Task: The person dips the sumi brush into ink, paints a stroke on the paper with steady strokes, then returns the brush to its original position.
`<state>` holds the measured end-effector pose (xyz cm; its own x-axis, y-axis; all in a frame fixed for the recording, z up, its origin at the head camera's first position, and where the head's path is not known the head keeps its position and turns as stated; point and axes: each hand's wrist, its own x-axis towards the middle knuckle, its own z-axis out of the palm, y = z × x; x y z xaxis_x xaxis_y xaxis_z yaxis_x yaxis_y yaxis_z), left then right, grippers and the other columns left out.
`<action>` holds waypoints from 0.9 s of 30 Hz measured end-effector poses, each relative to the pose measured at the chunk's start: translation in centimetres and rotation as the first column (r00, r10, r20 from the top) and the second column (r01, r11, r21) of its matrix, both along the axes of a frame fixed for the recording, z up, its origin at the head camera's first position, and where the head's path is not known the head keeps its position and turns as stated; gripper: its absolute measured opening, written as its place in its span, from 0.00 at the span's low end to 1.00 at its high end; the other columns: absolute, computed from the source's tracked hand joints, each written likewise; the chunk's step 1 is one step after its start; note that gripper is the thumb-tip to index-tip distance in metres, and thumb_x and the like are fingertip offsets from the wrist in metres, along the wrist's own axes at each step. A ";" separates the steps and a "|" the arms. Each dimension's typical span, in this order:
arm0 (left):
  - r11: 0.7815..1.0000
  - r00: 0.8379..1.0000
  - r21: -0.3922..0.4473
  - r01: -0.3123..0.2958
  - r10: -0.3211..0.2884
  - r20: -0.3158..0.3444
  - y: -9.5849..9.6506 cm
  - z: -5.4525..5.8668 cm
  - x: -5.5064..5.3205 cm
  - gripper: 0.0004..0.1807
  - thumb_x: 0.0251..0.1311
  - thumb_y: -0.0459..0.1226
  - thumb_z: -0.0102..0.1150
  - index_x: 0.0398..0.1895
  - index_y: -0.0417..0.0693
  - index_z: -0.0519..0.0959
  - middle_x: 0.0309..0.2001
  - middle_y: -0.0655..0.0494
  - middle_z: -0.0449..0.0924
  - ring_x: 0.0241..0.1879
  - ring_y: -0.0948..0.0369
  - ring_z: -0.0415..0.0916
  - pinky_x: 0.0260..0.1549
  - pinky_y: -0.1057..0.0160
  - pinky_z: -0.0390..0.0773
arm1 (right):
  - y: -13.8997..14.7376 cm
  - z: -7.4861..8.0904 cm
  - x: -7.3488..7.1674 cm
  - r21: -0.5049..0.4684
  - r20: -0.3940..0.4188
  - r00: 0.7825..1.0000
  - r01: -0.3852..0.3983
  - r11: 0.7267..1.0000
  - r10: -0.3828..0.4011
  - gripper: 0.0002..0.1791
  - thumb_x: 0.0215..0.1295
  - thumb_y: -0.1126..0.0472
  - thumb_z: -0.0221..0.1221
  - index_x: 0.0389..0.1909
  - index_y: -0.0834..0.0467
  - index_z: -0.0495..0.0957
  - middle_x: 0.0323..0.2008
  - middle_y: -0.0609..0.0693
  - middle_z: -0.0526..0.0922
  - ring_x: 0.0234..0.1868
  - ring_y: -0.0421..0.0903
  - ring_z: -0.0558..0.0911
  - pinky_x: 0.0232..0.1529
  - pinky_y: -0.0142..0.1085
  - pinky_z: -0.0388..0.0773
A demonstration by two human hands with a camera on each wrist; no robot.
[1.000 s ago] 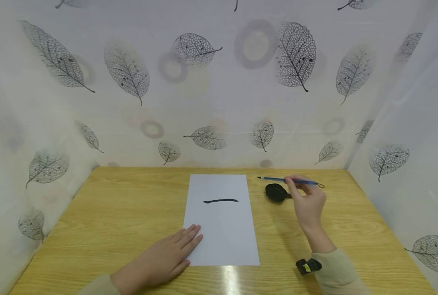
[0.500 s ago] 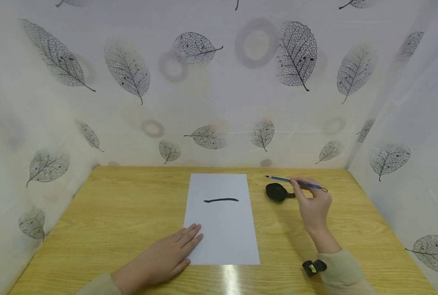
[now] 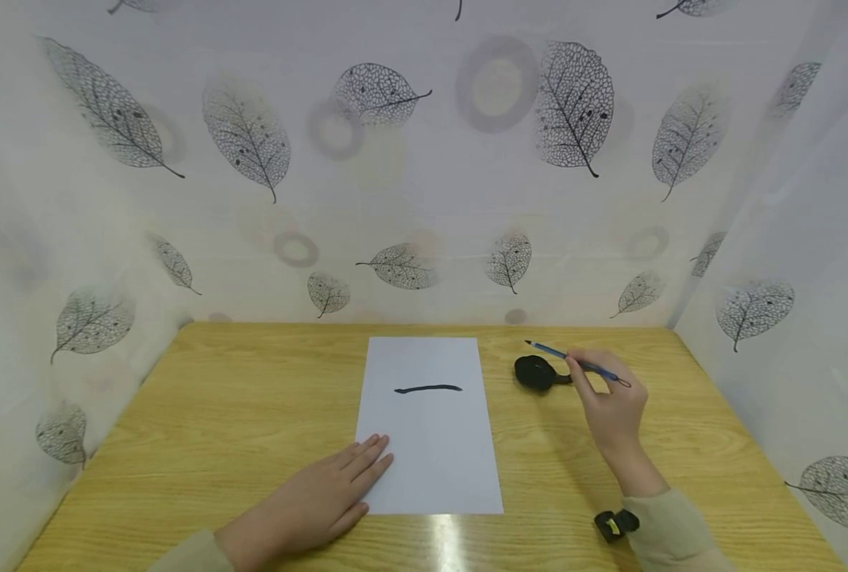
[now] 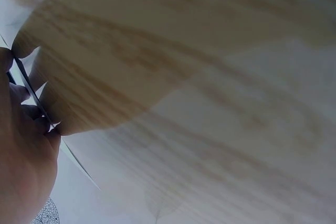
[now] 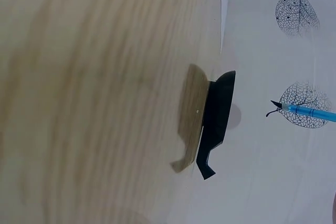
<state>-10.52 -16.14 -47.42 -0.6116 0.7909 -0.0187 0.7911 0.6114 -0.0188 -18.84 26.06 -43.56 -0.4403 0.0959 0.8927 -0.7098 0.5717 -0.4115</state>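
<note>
A white sheet of paper point(image 3: 438, 461) lies on the table with a black horizontal stroke point(image 3: 427, 388) across its upper half. My left hand point(image 3: 317, 496) rests flat on its lower left edge, fingers straight. My right hand point(image 3: 613, 405) pinches a blue writing brush point(image 3: 549, 349) between thumb and fingers, its dark tip pointing left. Below the brush sits a small black dish point(image 3: 534, 373) with a short handle. From the right wrist, the dish point(image 5: 216, 114) shows side-on, and the brush's front end point(image 5: 310, 112) is raised off the table.
The wooden table point(image 3: 217, 413) is enclosed at the back and sides by pale curtains point(image 3: 424, 183) printed with leaves. A black wrist strap point(image 3: 615, 524) hangs at the right sleeve. Light glares off the table below the paper.
My right hand has shifted right and slightly toward me with the brush, whose tip has moved right to above the dish. The left hand and paper have stayed put.
</note>
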 end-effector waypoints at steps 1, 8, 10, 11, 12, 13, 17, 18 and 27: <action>1.000 1.000 -0.001 0.000 0.000 0.000 0.0 -0.1 0.0 0.33 0.84 0.50 0.42 0.84 0.45 0.60 0.85 0.47 0.57 0.83 0.53 0.60 0.78 0.53 0.70 | 0.0 -0.1 0.0 0.011 -0.013 1.000 -0.004 1.000 0.004 0.12 0.51 0.85 0.70 0.37 0.72 0.88 0.32 0.69 0.89 0.45 0.18 0.82 0.48 0.13 0.79; 1.000 1.000 -0.003 -0.001 0.001 -0.002 0.0 -0.2 -0.1 0.33 0.84 0.51 0.42 0.84 0.45 0.60 0.85 0.47 0.58 0.83 0.53 0.60 0.77 0.53 0.70 | 0.5 -0.5 -0.3 0.091 -0.095 0.996 0.005 0.996 0.004 0.15 0.71 0.60 0.70 0.34 0.71 0.89 0.32 0.66 0.91 0.42 0.32 0.89 0.53 0.15 0.79; 1.000 1.000 -0.002 -0.001 0.001 -0.002 0.0 -0.2 -0.1 0.33 0.84 0.51 0.42 0.84 0.45 0.60 0.84 0.47 0.58 0.83 0.53 0.60 0.77 0.53 0.70 | 0.6 -0.5 -0.3 0.112 -0.108 0.994 0.022 0.993 -0.010 0.20 0.73 0.54 0.68 0.33 0.70 0.89 0.31 0.65 0.91 0.37 0.42 0.90 0.54 0.15 0.79; 1.000 1.000 -0.003 -0.001 0.001 -0.002 0.0 -0.1 -0.1 0.33 0.84 0.51 0.42 0.84 0.45 0.60 0.85 0.47 0.58 0.83 0.53 0.60 0.77 0.53 0.70 | 0.6 -0.5 -0.3 0.124 -0.114 0.993 0.035 0.992 -0.021 0.22 0.74 0.52 0.67 0.32 0.70 0.89 0.31 0.64 0.91 0.35 0.46 0.90 0.54 0.14 0.78; 1.000 1.000 -0.003 -0.001 0.001 -0.003 0.0 -0.1 -0.1 0.33 0.84 0.51 0.42 0.84 0.45 0.60 0.85 0.47 0.58 0.83 0.53 0.60 0.77 0.53 0.70 | 0.6 -0.5 -0.3 0.136 -0.119 0.992 0.045 0.990 -0.029 0.24 0.75 0.50 0.66 0.32 0.69 0.90 0.31 0.64 0.91 0.32 0.50 0.89 0.54 0.14 0.78; 1.000 1.000 -0.003 -0.001 0.001 -0.003 0.0 -0.1 -0.1 0.33 0.84 0.51 0.42 0.84 0.45 0.60 0.85 0.47 0.58 0.83 0.53 0.60 0.77 0.53 0.70 | 0.6 -0.5 -0.3 0.147 -0.126 0.991 0.055 0.988 -0.037 0.24 0.75 0.50 0.65 0.32 0.69 0.90 0.31 0.63 0.91 0.31 0.53 0.89 0.54 0.13 0.77; 1.000 1.000 -0.005 -0.003 0.003 0.001 0.0 -0.1 -0.1 0.33 0.84 0.51 0.42 0.84 0.45 0.60 0.85 0.47 0.57 0.83 0.53 0.60 0.78 0.53 0.70 | 0.7 -0.5 -0.2 0.189 -0.167 0.984 0.091 0.978 -0.060 0.25 0.76 0.49 0.65 0.31 0.68 0.90 0.29 0.61 0.91 0.27 0.58 0.87 0.54 0.12 0.76; 1.000 1.000 -0.005 -0.003 0.003 0.001 0.0 -0.1 -0.1 0.33 0.84 0.51 0.42 0.84 0.45 0.60 0.85 0.47 0.57 0.83 0.53 0.60 0.77 0.53 0.70 | 0.7 -0.5 -0.2 0.196 -0.179 0.982 0.092 0.976 -0.057 0.25 0.76 0.49 0.64 0.31 0.68 0.90 0.29 0.61 0.91 0.26 0.58 0.87 0.53 0.12 0.77; 1.000 1.000 -0.002 0.004 -0.004 -0.019 -0.1 -0.2 0.0 0.33 0.84 0.51 0.42 0.83 0.45 0.61 0.84 0.47 0.58 0.82 0.52 0.60 0.77 0.53 0.71 | 1.3 0.1 0.2 0.385 -0.277 0.960 0.158 0.909 -0.049 0.26 0.80 0.50 0.60 0.31 0.68 0.90 0.31 0.60 0.92 0.25 0.58 0.89 0.27 0.46 0.85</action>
<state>-10.52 -16.21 -47.59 -0.6090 0.7931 -0.0085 0.7928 0.6084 -0.0356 -18.65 27.37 -43.51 -0.1994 -0.2602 0.9447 -0.6868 0.7248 0.0547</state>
